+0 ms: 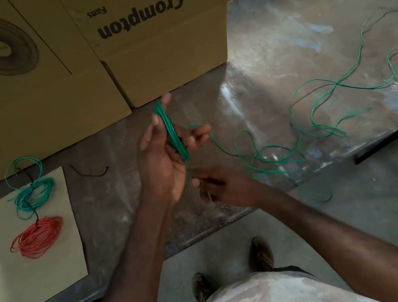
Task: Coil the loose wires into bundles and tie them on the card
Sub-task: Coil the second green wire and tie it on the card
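The left hand [162, 162] is raised above the table, palm turned toward the camera, its thumb and fingers curled round a tight green coil [172, 131] that stands nearly upright in the grip. Just below and to the right, the right hand [221, 186] is blurred; its fingers look curled near the strand running down from the coil, but whether they pinch it cannot be told. From the coil the loose green wire [319, 113] trails off to the right in slack loops across the worn metal table [277, 30] — one loop hangs over the near edge. Well to the left lies the card [42, 279], flat on the table, bearing a green bundle [34, 196] above a red bundle [37, 238], with a black tie [32, 204] running between them. A short black piece [90, 171] lies just beside the card's upper right corner. Behind stand two cardboard boxes [159, 38] — printed "Crompton Fans". Below, the person's shoes [261, 253] rest on the concrete floor.
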